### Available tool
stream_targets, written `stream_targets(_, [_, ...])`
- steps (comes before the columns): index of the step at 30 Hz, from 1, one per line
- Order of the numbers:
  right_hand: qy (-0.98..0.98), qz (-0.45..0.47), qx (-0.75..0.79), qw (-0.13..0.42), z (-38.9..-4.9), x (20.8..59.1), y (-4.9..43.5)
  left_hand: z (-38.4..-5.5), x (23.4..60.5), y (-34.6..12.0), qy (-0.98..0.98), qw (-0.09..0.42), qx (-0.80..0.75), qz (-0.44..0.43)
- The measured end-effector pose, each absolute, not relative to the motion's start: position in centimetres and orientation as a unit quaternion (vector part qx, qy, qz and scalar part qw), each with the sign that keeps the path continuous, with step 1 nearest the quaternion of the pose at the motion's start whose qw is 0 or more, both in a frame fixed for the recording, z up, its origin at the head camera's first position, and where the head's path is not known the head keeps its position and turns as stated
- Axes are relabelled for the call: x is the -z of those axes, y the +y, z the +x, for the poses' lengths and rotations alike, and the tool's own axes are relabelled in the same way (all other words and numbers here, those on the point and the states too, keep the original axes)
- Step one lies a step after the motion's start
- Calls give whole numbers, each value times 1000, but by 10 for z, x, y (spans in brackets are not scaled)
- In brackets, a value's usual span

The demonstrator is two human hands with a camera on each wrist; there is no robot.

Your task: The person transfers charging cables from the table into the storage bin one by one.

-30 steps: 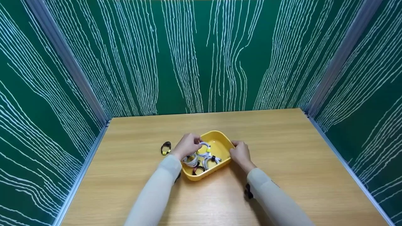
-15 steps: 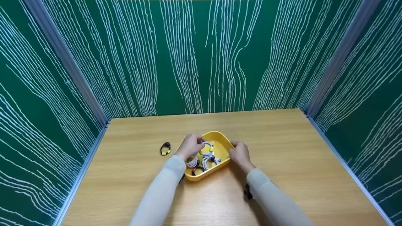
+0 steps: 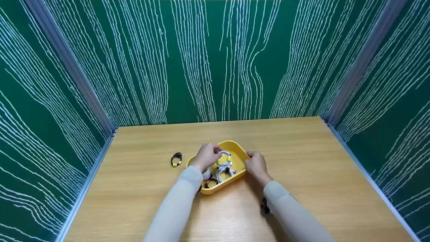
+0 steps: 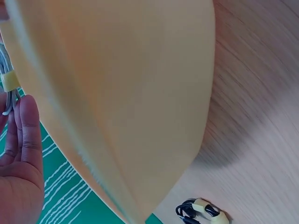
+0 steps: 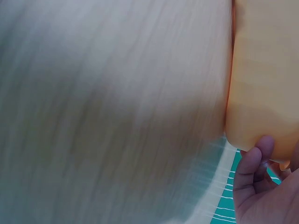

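A yellow plastic box [image 3: 239, 160] stands slantwise on the table. Over its left part, my left hand [image 3: 206, 157] pinches a coiled white cable [image 3: 222, 163] bound with a yellow strap; in the left wrist view that cable [image 4: 5, 59] is between the fingertips. At the box's right end, my right hand [image 3: 256, 165] grips the rim, fingers and thumb on the wall in the right wrist view. Inside lie another white cable coil [image 3: 220, 175] with a black tie, a white coil [image 3: 206, 174] partly under my left wrist, and a dark coil [image 3: 211, 183] with some red.
A black cable coil [image 3: 176, 160] with a yellow strap lies on the wooden table [image 3: 141, 188], left of the box. Green panels [image 3: 215, 67] with white wavy lines enclose the back and both sides of the table.
My left hand has moved slightly to the right with the white cable coil, now nearer the box's middle. My right hand stays on the box's rim.
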State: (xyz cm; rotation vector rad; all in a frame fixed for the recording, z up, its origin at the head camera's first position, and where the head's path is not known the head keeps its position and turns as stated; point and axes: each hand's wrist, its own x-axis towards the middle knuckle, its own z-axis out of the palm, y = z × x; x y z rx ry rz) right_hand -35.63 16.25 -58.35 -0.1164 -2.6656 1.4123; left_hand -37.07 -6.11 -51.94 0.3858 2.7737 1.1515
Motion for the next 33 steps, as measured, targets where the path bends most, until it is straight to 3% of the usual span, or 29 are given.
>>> stream_targets(7, [-881, -47, -468, 54, -355, 583, 161, -372, 522, -55, 911, 71, -393, 104])
stream_targets(26, [-878, -47, -472, 62, -354, 580, 159, -378, 528, -43, 914, 46, -386, 115])
stream_targets(33, [-877, -49, -474, 54, -354, 579, 161, -381, 520, -41, 909, 73, -398, 97])
